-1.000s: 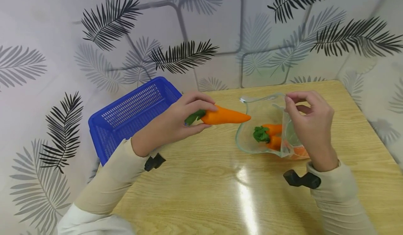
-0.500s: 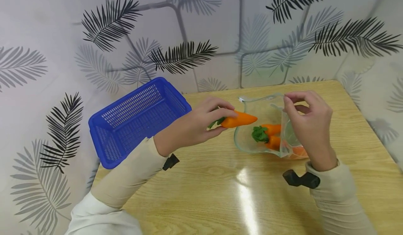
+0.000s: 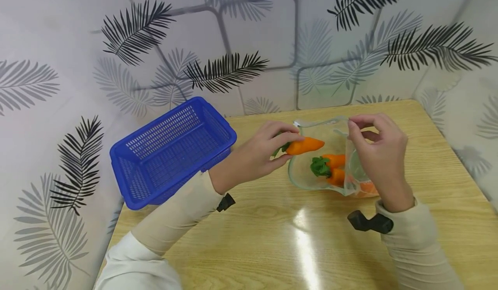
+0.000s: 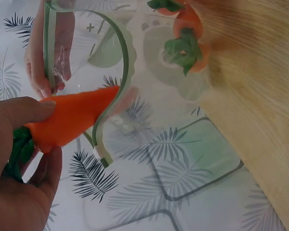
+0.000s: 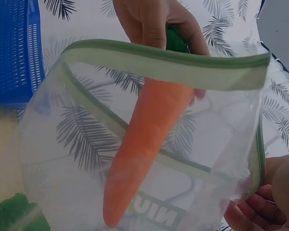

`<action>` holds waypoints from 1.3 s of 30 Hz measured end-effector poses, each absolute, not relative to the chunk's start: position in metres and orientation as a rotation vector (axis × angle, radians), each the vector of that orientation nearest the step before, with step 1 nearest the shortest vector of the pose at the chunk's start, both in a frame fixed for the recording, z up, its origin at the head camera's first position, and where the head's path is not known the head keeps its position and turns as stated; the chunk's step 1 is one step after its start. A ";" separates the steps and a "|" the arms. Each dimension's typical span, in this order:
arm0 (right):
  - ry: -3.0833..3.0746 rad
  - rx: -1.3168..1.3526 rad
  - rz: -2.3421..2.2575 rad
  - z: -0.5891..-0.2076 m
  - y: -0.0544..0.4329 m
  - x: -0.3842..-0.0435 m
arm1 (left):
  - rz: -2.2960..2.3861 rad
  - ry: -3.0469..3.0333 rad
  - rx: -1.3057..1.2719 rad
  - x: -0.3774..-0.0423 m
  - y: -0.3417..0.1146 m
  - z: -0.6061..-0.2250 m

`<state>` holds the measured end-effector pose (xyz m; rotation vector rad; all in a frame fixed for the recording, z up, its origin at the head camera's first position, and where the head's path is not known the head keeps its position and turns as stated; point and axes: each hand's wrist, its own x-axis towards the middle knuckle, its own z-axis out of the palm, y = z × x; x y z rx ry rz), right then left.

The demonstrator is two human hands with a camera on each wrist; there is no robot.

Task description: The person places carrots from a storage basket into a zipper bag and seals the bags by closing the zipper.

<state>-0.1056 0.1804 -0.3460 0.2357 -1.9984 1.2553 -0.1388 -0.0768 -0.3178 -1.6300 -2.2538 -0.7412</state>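
My left hand pinches an orange carrot near its leafy green top, fingers on one side and thumb on the other. The carrot's tip points right, into the mouth of a clear zip bag with a green-edged opening. In the right wrist view the carrot shows through the bag's film. My right hand pinches the rim of the bag at its right side and keeps the mouth spread. Inside the bag lie more carrots with green tops, partly hidden by the film.
A blue perforated plastic basket stands at the left of the wooden table. Behind the table rises a backdrop printed with leaves. The table's back edge runs close behind the bag.
My left hand has moved right with the carrot, away from the basket, bringing the tip over the bag's mouth. My right hand stays on the rim, shifted only slightly left.
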 end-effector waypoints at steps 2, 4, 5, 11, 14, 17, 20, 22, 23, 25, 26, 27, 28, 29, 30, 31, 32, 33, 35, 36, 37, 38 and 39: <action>-2.002 0.234 1.256 -0.346 0.180 -0.106 | -0.723 -2.268 -1.614 -0.140 -0.073 -0.321; -2.003 0.236 1.257 -0.346 0.180 -0.106 | -0.711 -2.275 -1.605 -0.141 -0.070 -0.324; -2.004 0.236 1.259 -0.346 0.179 -0.106 | -0.704 -2.278 -1.601 -0.142 -0.069 -0.325; -2.006 0.258 1.275 -0.347 0.178 -0.106 | -0.695 -2.306 -1.569 -0.145 -0.062 -0.331; -2.007 0.269 1.276 -0.348 0.178 -0.106 | -0.708 -2.301 -1.565 -0.146 -0.057 -0.334; -2.009 0.273 1.278 -0.347 0.177 -0.105 | -0.718 -2.284 -1.562 -0.149 -0.053 -0.338; -2.009 0.274 1.286 -0.346 0.177 -0.104 | -0.719 -2.277 -1.565 -0.151 -0.049 -0.342; -2.008 0.277 1.283 -0.345 0.176 -0.104 | -0.712 -2.284 -1.565 -0.152 -0.048 -0.343; -2.008 0.279 1.283 -0.345 0.176 -0.104 | -0.710 -2.290 -1.565 -0.152 -0.047 -0.344; -2.005 0.281 1.283 -0.345 0.176 -0.104 | -0.696 -2.308 -1.561 -0.152 -0.046 -0.345; -2.005 0.283 1.284 -0.345 0.176 -0.104 | -0.692 -2.317 -1.557 -0.152 -0.046 -0.346; -2.005 0.283 1.285 -0.345 0.176 -0.104 | -0.685 -2.327 -1.552 -0.152 -0.046 -0.346; -2.005 0.283 1.287 -0.345 0.176 -0.104 | -0.679 -2.336 -1.549 -0.153 -0.046 -0.347; -2.005 0.285 1.287 -0.345 0.176 -0.104 | -0.675 -2.344 -1.545 -0.153 -0.046 -0.347; -2.005 0.284 1.288 -0.344 0.175 -0.104 | -0.672 -2.349 -1.541 -0.153 -0.046 -0.348; -2.007 0.285 1.286 -0.344 0.175 -0.103 | -0.668 -2.353 -1.538 -0.154 -0.046 -0.348; -2.007 0.286 1.285 -0.343 0.175 -0.103 | -0.665 -2.356 -1.535 -0.154 -0.046 -0.349; -2.007 0.286 1.286 -0.343 0.174 -0.103 | -0.663 -2.359 -1.531 -0.154 -0.046 -0.349; -2.006 0.288 1.286 -0.341 0.173 -0.102 | -0.663 -2.360 -1.528 -0.154 -0.046 -0.350; -2.006 0.287 1.286 -0.340 0.173 -0.102 | -0.667 -2.359 -1.526 -0.154 -0.046 -0.350; -2.006 0.286 1.286 -0.340 0.173 -0.101 | -0.668 -2.359 -1.525 -0.154 -0.045 -0.350; -2.007 0.284 1.287 -0.340 0.173 -0.101 | -0.668 -2.359 -1.523 -0.155 -0.045 -0.351; -2.007 0.282 1.286 -0.339 0.172 -0.101 | -0.671 -2.358 -1.523 -0.155 -0.045 -0.351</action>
